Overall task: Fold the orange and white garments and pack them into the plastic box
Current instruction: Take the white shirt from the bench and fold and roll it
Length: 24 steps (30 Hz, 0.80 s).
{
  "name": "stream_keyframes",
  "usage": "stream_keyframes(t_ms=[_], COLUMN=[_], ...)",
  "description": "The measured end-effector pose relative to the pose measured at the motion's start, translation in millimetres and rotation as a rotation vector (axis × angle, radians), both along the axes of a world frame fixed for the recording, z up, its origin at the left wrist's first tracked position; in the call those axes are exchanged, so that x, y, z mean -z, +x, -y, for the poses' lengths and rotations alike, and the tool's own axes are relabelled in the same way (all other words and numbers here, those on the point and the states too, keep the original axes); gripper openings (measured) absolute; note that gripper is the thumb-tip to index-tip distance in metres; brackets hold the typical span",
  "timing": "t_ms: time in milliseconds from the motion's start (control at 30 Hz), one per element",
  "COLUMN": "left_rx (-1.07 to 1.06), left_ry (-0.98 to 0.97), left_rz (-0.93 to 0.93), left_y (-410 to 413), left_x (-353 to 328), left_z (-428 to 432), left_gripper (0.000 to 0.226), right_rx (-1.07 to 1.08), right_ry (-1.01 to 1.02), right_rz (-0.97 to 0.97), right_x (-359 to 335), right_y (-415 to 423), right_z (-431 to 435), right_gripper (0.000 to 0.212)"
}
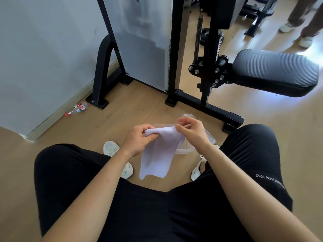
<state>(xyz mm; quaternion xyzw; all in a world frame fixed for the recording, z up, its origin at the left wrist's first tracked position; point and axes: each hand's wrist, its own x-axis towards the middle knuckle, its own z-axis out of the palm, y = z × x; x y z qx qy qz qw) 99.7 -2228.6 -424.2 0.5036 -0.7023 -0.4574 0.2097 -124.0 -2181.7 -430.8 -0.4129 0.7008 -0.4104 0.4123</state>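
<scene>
A white garment (pixel 157 158) hangs between my knees, held up by its top edge. My left hand (pixel 139 138) pinches its left corner and my right hand (pixel 192 131) pinches its right corner. The cloth droops down toward the floor. Behind it, on the wooden floor, stands the clear plastic box (pixel 208 137), mostly hidden by my right hand and the cloth. No orange garment shows in this view.
A black gym machine frame (pixel 204 105) stands just beyond the box, with a padded seat (pixel 276 72) at the right. A plastic bottle (pixel 77 109) lies by the wall at left. My white shoes (pixel 111 149) rest on the floor. A person's legs stand at the top right.
</scene>
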Motion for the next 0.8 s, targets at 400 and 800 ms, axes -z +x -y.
stream_keyframes(t_ms=[400,800], left_rx=[-0.075,0.136], left_ry=[0.132,0.15], left_rz=[-0.271,-0.042], left_y=[-1.9,-21.0], left_x=[-10.9,19.5], left_z=[-6.4,-12.2], left_gripper=[0.024,0.028], right_rx=[-0.438,-0.263], right_ry=[-0.385,-0.439], right_rz=[-0.528,-0.243], right_x=[-10.1,-74.2], right_y=[36.5,-8.5], right_z=[-10.9,-10.1], right_gripper=[0.019,0.013])
